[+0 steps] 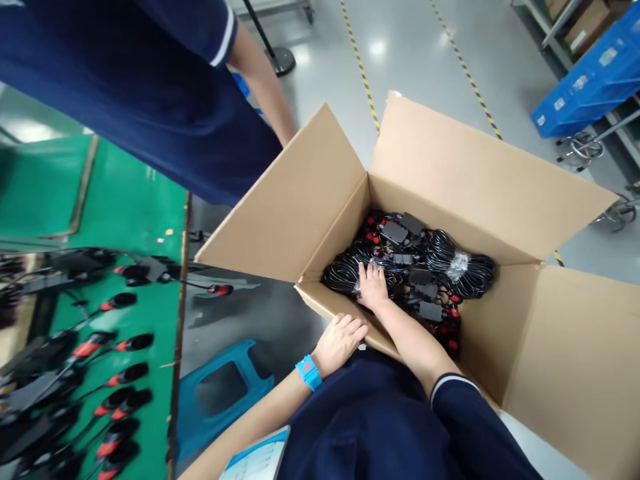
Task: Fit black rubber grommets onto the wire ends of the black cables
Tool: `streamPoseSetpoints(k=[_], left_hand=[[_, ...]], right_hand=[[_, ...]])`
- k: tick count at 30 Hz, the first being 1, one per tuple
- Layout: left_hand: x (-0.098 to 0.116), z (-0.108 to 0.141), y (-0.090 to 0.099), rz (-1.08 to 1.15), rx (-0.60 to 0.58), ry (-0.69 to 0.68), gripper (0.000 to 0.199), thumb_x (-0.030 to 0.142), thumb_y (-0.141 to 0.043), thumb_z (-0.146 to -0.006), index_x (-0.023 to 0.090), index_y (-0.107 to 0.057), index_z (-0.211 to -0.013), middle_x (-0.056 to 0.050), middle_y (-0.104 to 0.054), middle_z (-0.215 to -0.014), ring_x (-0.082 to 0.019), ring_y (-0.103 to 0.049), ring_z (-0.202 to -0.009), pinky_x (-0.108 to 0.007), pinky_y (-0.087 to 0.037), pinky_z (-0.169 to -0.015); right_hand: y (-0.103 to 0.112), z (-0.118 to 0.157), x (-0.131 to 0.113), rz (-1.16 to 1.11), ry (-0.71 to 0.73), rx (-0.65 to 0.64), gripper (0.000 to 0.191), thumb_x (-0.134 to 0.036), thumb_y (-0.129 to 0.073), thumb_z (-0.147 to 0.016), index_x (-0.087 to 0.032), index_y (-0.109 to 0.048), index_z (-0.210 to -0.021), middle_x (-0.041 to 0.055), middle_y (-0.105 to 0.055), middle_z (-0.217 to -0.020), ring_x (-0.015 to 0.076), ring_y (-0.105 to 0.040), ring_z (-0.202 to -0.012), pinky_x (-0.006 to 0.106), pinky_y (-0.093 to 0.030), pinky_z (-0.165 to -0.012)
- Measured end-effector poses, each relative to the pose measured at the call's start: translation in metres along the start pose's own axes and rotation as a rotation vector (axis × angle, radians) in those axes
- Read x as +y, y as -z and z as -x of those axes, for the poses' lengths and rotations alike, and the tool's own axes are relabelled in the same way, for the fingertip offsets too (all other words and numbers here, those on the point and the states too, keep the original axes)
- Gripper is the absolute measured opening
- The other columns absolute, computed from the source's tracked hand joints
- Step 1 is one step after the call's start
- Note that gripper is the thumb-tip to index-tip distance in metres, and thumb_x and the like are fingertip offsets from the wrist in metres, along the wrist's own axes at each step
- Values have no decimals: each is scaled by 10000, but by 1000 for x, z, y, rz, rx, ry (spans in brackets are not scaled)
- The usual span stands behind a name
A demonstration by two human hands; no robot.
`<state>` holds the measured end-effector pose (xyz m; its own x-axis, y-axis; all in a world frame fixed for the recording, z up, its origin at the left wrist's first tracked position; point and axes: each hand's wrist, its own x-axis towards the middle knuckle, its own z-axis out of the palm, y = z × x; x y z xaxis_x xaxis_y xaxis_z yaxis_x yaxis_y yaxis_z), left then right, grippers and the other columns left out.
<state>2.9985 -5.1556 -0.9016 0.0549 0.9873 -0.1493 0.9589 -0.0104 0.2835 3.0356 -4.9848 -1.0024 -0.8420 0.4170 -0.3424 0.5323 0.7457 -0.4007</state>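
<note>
An open cardboard box (445,167) stands right in front of me, its flaps folded outward. My left hand (341,341), below a blue wristband (309,372), has its fingers curled over the box's near edge. Inside the box, my right hand (373,285) rests with fingers extended on a coiled black cable bundle (343,270). Another coiled black cable (480,275), tied with clear wrap, lies to the right. Between them are several black rectangular modules (395,232) with red-and-black connectors (454,311). Part of the left coil is hidden by my right hand.
On the left is a green-topped table (135,173) with many red-and-black connectors (117,378) and cables. A blue plastic stool (220,407) stands beneath its edge. Beyond the box, a person in navy clothing (200,100) stands close. Blue bins (590,87) line the far right.
</note>
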Motion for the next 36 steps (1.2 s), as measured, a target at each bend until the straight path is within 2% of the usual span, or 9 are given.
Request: streamPoseSetpoints(k=[6,12,14,16,19,23,27,30,36], left_hand=[[1,-2,-3,3,24,3,108,244,-543,-1023,208,-605,-1104,-30,-690,-1001,-215,-570,-897,-386,-380,-835],[0,-4,-5,20,44,10,92,222,-525,-1031,211,-612,-1058,-23,-676,-953,-213,-552,-875,-389,-363,-814],[0,-5,-4,23,46,6,95,233,-522,-1033,207,-614,-1029,-29,-676,-954,-212,-550,-873,-390,-358,-804],[-1,-6,-2,24,48,0,100,245,-525,-1033,205,-613,-1006,-32,-675,-959,-212,-550,-874,-393,-353,-794],[-1,-7,0,24,55,-1,100,245,-526,-1030,206,-608,-985,-27,-666,-940,-212,-546,-871,-398,-352,-794],[1,-8,2,30,72,8,79,235,-560,-1009,208,-602,-947,-29,-660,-933,-212,-535,-859,-401,-358,-802],[2,-9,6,20,87,20,92,215,-557,-999,208,-593,-915,-35,-640,-899,-223,-523,-848,-402,-362,-829],[3,-11,7,13,90,26,98,207,-556,-997,210,-590,-905,-36,-630,-877,-226,-521,-837,-397,-357,-813],[5,-12,8,24,107,34,106,187,-563,-993,209,-589,-893,-44,-627,-867,-223,-519,-817,-392,-345,-797]], right_hand=[[-3,1,-3,59,-44,30,1169,-287,-911,-593,-97,-291,-1565,239,-550,-1346,362,-498,-1255,494,-271,-1136],[33,23,25,63,83,16,891,-404,-824,-739,-226,-415,-1510,123,-594,-1349,279,-536,-1231,399,-353,-1090],[62,30,59,71,96,26,692,-461,-729,-847,-306,-462,-1466,59,-581,-1400,237,-529,-1267,360,-364,-1091],[96,42,109,105,5,82,663,-506,-621,-922,-292,-398,-1508,85,-527,-1474,259,-479,-1340,401,-336,-1126],[140,64,194,199,-230,129,972,-557,-706,-822,-139,-254,-1574,245,-461,-1497,403,-426,-1374,547,-284,-1135],[154,72,266,306,-357,4,1219,-660,-838,-590,-135,-296,-1547,235,-522,-1437,394,-463,-1350,522,-288,-1135],[135,66,270,415,-409,-4,1282,-705,-838,-550,-122,-278,-1545,232,-535,-1379,382,-461,-1326,499,-251,-1133],[125,77,258,464,-445,38,1168,-669,-824,-615,-119,-321,-1515,224,-536,-1337,373,-461,-1300,466,-276,-1106],[133,103,238,481,-510,-16,1012,-716,-741,-699,-112,-446,-1455,210,-581,-1220,354,-567,-1153,411,-445,-903]])
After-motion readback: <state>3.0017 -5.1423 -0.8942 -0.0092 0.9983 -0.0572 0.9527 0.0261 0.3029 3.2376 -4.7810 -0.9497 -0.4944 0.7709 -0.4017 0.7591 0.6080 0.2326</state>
